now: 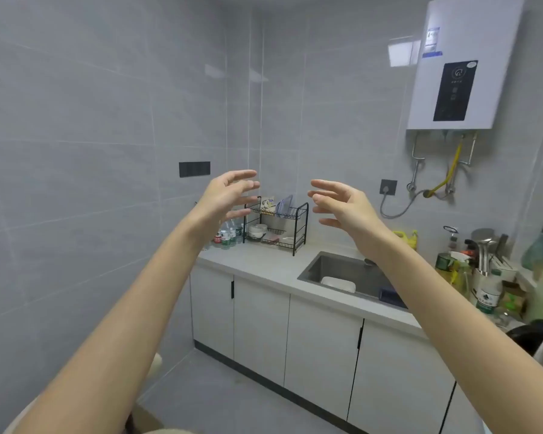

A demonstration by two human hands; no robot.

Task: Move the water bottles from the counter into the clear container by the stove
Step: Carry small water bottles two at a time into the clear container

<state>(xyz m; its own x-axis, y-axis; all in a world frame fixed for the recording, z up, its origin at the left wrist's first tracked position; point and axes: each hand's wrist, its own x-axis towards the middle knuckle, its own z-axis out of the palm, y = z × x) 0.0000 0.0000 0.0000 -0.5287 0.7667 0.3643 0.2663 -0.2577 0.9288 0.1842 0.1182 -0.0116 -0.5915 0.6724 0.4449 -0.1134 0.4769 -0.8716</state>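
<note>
Left grip (pixel 223 195): raised in mid-air, fingers spread and relaxed, holding nothing.
Right grip (pixel 345 203): raised opposite, fingers spread, likewise holding nothing.
Water bottles (pixel 228 234): upright in a cluster at the far left corner of the tabletop (pixel 264 258), against the wall, just beside the dish rack (pixel 276 223).
Sink (pixel 342 270): sunk into the tabletop, right of the rack.

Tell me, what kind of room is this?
A small home kitchen, most likely: a sink set in the counter, a dish rack nearby, and a water heater on the wall.
</note>
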